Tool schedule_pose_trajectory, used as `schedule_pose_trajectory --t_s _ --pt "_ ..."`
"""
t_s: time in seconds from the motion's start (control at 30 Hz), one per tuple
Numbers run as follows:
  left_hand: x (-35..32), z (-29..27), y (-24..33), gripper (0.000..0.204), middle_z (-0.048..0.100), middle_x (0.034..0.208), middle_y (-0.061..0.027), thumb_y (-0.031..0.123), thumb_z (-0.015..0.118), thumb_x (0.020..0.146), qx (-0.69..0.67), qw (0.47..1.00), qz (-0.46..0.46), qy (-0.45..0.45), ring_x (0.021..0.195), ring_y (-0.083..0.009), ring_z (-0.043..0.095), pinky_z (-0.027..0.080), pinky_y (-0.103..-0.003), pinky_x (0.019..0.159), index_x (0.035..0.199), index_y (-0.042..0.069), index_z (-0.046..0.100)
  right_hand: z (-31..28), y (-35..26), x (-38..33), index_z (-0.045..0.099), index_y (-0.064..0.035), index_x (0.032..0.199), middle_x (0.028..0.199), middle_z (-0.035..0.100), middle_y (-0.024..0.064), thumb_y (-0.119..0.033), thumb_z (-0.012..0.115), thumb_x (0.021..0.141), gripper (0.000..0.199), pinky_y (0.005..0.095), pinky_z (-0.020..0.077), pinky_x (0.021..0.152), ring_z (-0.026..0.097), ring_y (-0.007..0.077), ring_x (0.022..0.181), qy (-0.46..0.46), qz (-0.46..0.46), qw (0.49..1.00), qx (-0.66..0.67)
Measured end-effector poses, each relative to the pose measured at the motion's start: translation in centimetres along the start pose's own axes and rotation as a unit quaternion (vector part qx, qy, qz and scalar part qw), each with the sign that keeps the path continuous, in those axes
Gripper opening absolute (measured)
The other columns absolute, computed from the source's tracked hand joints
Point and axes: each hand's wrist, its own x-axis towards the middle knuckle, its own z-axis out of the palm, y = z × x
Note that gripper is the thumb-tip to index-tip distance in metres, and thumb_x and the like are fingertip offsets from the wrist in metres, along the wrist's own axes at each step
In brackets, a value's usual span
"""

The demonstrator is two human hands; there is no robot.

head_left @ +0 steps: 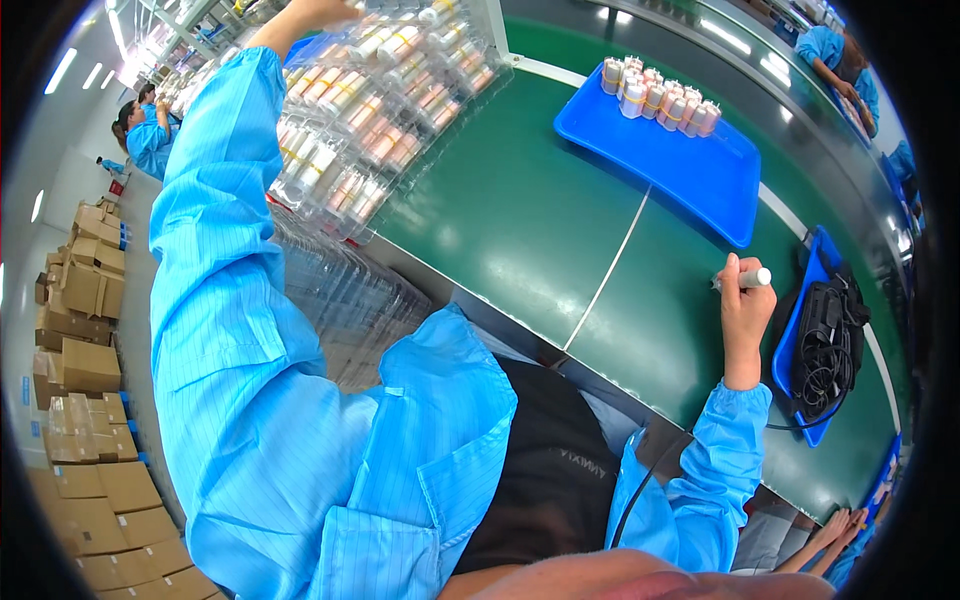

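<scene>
A green counter point(520, 220) carries a blue tray point(690, 175) of small cylinders point(658, 95). The left hand point(310, 12) reaches up onto clear blister trays point(380, 110); its grip cannot be told. The right hand point(745, 300), on the counter, is closed around a white marker point(745, 279).

Left arm point(215, 230) outstretched, right grip point(745, 300) closed

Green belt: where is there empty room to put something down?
Bare green belt lies between the clear trays and the blue tray, and around the right hand. The far right is crowded by a cable bin.
</scene>
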Motion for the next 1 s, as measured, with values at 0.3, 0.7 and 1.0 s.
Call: schedule_pose_trajectory --t_s 0.3,0.7,1.0 --pt "1.0 3.6 -2.7 0.038 0.072 0.092 -0.0181 0.034 0.072 0.078 -0.318 0.925 0.171 -0.121 0.081 -0.0322 0.069 0.055 -0.045 0.068 0.097 0.001 0.074 0.4 0.1 -0.1 0.055 -0.0048 0.07 0.057 0.052 0.0026 -0.017 0.065 0.096 0.03 0.0285 0.0373 0.048 0.047 0.0106 0.051 0.02 -0.012 1.0 0.019" --pt "0.3 -3.0 3.8 0.036 0.073 0.099 -0.0159 0.023 0.072 0.081 -0.044 0.963 -0.049 -0.26 0.091 -0.0291 0.072 0.057 -0.044 0.074 0.109 0.001 0.07 -0.1 0.0 -0.3 0.055 -0.0045 0.07 0.057 0.052 0.0032 -0.016 0.065 0.095 0.03 0.0297 0.0371 0.048 0.047 0.0121 0.051 0.034 -0.021 0.999 0.008" --pt "0.8 1.6 -1.8 0.027 0.073 0.081 -0.0108 0.024 0.073 0.079 -0.107 0.953 -0.1 -0.263 0.075 -0.0222 0.071 0.055 -0.04 0.065 0.088 -0.001 0.073 0.4 -0.4 0.0 0.055 -0.0046 0.069 0.056 0.052 0.0031 -0.016 0.066 0.095 0.03 0.0292 0.0371 0.048 0.047 0.0118 0.05 0.033 -0.033 0.999 0.013"
